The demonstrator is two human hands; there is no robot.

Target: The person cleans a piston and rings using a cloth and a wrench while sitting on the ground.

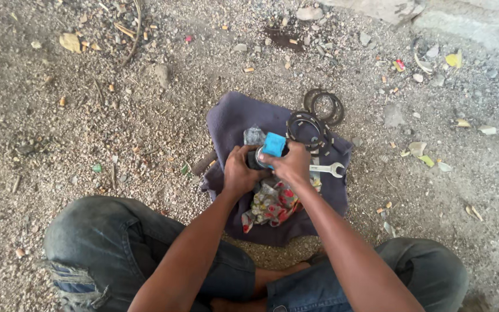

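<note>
Both hands, left hand (pixel 239 171) and right hand (pixel 291 163), gripped a dark round part (pixel 254 159) capped by a blue pad (pixel 274 144), above the purple cloth (pixel 232 124).

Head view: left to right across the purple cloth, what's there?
Left hand gripping a dark round part → light blue rectangular block under the right hand → silver open-ended spanner, all on the purple cloth.

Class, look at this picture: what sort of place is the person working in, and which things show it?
Probably an outdoor, makeshift repair spot on bare ground. The gravel is strewn with litter, and a spanner and metal rings lie on a purple cloth spread over it.
</note>
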